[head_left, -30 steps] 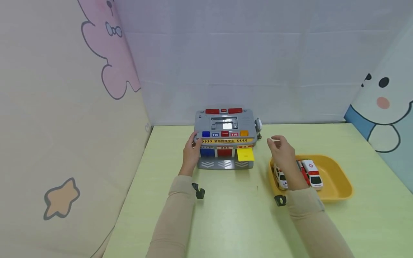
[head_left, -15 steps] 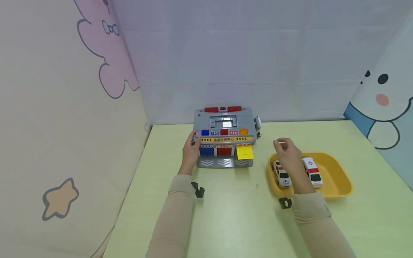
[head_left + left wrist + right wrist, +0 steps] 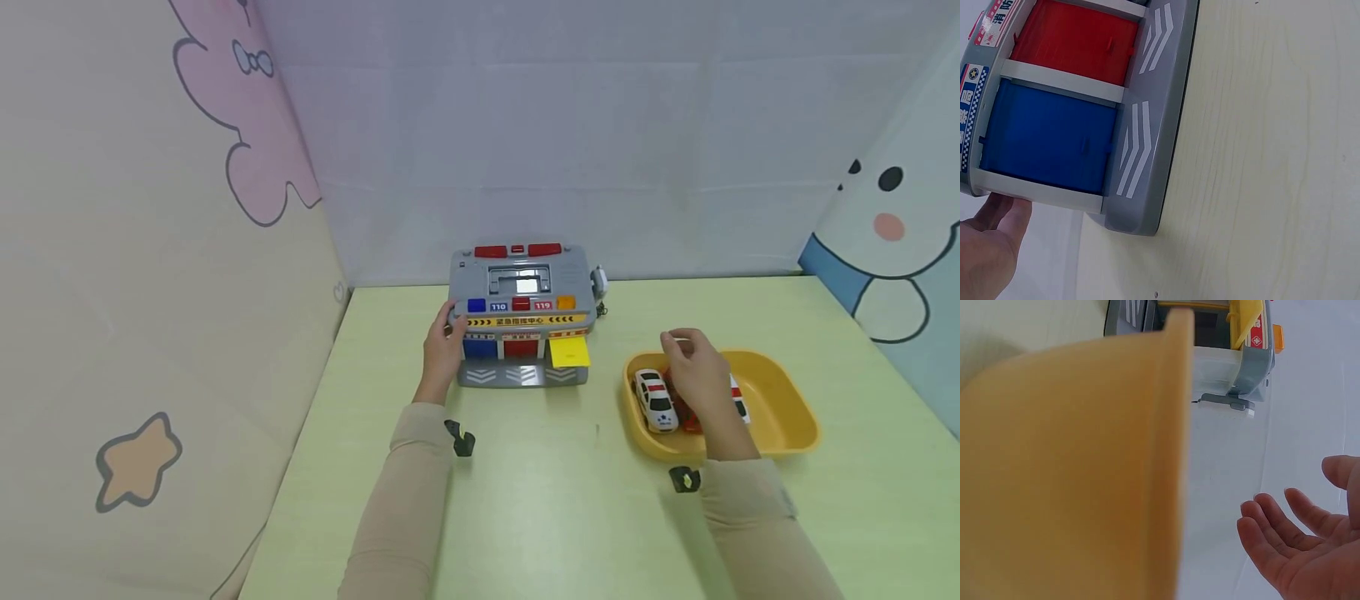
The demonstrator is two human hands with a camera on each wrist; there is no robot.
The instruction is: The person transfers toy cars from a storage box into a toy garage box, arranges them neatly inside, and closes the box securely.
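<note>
Toy emergency station (image 3: 520, 321) is sitting toward the back of the light green table (image 3: 555, 500), blue door (image 3: 480, 349) and red door (image 3: 521, 349) down, yellow door (image 3: 570, 352) flipped up. Left hand (image 3: 442, 354) is on its left side, thumb and fingers resting flat-ish against the wall, not wrapped round anything. Right hand (image 3: 697, 371) hovers over the yellow bin (image 3: 783, 408), fingers relaxed, slightly bent and holding nothing. In there you've got a white police car (image 3: 656, 402) beside a red vehicle (image 3: 686, 417), partly hidden behind that hand.
</note>
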